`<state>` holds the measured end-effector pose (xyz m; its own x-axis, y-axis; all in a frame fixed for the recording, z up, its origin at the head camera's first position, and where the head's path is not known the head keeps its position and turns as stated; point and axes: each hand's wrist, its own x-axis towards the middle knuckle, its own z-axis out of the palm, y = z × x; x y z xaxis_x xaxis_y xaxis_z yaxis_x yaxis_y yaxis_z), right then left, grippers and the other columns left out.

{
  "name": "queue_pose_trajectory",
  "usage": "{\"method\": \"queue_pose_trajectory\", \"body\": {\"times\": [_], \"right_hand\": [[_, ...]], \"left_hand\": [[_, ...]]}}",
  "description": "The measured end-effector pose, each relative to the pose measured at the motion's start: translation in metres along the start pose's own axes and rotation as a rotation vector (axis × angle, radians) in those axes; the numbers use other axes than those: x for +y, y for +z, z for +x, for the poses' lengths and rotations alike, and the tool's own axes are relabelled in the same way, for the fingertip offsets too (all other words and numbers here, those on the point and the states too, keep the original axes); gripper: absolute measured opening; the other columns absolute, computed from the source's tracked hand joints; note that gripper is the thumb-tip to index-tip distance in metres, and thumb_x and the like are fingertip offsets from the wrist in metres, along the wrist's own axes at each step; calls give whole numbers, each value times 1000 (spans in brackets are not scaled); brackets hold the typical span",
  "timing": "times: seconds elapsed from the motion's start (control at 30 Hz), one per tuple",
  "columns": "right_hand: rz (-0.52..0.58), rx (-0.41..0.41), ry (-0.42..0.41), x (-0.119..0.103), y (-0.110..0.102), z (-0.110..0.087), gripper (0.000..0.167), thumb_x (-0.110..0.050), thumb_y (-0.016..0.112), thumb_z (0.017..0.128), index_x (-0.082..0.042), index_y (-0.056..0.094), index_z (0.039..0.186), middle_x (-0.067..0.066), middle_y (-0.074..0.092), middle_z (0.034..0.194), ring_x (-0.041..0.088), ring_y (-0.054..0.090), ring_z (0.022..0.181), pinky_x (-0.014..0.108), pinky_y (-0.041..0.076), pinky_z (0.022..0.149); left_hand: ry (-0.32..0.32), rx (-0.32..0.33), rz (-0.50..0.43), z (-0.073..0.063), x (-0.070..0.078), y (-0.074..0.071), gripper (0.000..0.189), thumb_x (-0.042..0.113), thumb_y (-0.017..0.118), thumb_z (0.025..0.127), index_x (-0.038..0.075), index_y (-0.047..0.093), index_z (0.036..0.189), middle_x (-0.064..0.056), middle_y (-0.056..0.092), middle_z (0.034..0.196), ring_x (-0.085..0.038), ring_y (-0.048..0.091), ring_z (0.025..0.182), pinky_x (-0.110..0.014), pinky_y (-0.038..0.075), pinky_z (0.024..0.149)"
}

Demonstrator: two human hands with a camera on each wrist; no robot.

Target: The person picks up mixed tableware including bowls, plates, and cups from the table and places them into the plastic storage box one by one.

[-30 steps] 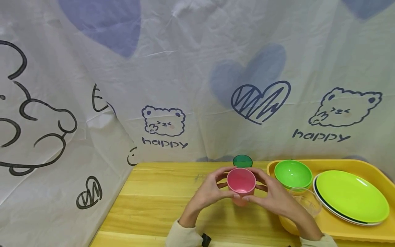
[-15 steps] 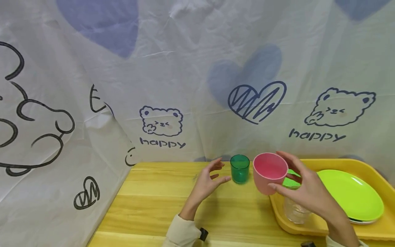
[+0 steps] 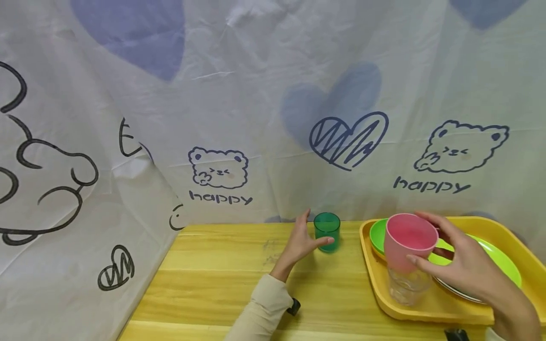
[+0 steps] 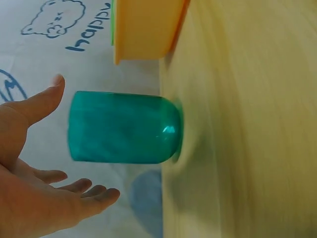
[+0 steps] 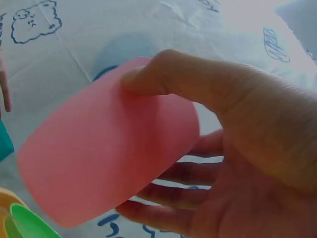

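In my right hand [image 3: 467, 265] I hold a pink cup [image 3: 405, 246], thumb on the near side and fingers round the far side. The cup is raised over the left part of the yellow tray, above a clear cup [image 3: 405, 289] whose top it partly hides. The right wrist view shows the pink cup [image 5: 99, 148] tilted in the grip. Beside the green cup [image 3: 327, 232] is my left hand [image 3: 300, 241], thumb and fingers spread apart. From the left wrist view, a gap shows between that hand [image 4: 44, 183] and the upright green cup [image 4: 124, 127].
The yellow tray [image 3: 375, 284] stands on the right of the wooden table [image 3: 204, 284]. Inside it are a green bowl [image 3: 377, 234] and a stack of plates topped by a lime-green plate [image 3: 503, 258]. A printed cloth [image 3: 273, 118] hangs behind the table.
Both hands were on the pink cup at first. My left hand let go and moved up to the green cup. The right hand carried the pink cup rightward over the tray.
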<state>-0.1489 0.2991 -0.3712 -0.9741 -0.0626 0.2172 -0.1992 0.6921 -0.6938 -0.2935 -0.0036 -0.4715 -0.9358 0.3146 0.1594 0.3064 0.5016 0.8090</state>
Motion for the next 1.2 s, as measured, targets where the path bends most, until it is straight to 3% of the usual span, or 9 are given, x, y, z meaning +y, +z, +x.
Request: {"method": "queue_pose_trajectory", "body": {"times": [0.2,0.47,0.9,1.2], "right_hand": [[39,-118,7,13,0,0,90,-27,88,82,-2,36,151,23,51,140,49,54,122,48,62,83],[78,-241,56,23,0,1,91,-24,87,80,0,33,150,21,53,138,39,56,119,38,62,83],[71,-242,74,27,-4,-1,93,-26,87,81,1,31,151,23,50,141,43,55,121,43,62,84],[45,-237,107,32,-7,-3,94,-31,87,82,1,31,150,24,49,141,46,55,121,47,62,85]], "left_hand": [[-7,18,-62,9,-6,12,106,27,89,82,-5,25,159,-26,37,157,-41,41,142,-56,39,115],[-5,21,-99,13,-13,22,93,21,90,81,-4,38,153,-22,55,140,-37,56,126,-51,50,104],[-24,57,-122,15,-15,26,79,21,87,85,2,46,150,-20,58,137,-38,57,123,-52,52,101],[-16,65,-166,9,-12,17,79,21,89,82,4,48,149,-18,59,136,-35,58,122,-50,53,100]]}}
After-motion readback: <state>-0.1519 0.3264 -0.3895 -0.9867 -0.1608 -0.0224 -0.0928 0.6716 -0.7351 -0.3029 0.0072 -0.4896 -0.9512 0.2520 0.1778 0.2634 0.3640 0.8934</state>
